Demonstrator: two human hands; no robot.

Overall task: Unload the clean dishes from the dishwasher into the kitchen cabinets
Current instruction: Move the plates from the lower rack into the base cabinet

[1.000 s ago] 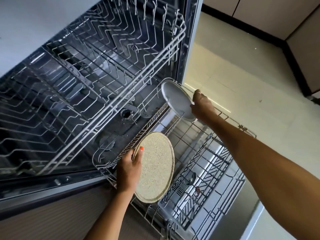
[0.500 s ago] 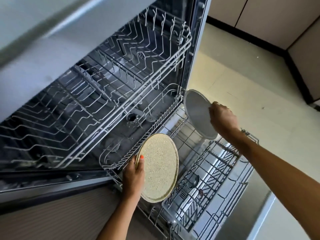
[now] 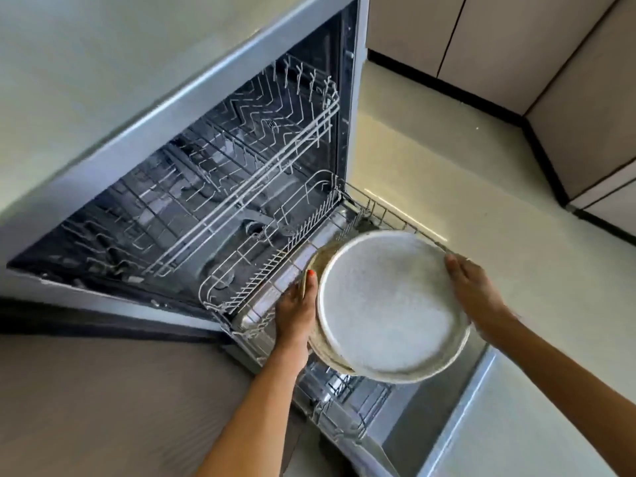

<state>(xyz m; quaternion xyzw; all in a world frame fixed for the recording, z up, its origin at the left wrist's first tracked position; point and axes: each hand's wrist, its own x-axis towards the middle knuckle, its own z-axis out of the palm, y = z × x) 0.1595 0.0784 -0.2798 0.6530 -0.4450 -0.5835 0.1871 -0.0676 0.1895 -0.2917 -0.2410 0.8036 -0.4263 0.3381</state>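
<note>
You're stacking 2 plates above the lower rack [image 3: 347, 411]: left hand [image 3: 295, 315] fingers grip the beige plate [image 3: 318, 261], right hand [image 3: 476, 293] steadies the grey plate [image 3: 390, 304]; next, carry both to a cabinet.

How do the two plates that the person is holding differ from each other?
The grey plate lies on top, its whole face showing; the beige plate sits beneath it, only a crescent of rim peeking out on the left. The grey plate looks pale silver-grey, the beige plate sandy. The right hand holds the grey plate's edge, while the left hand grips the beige plate. Both are round, speckled and held above the lower rack.
</note>
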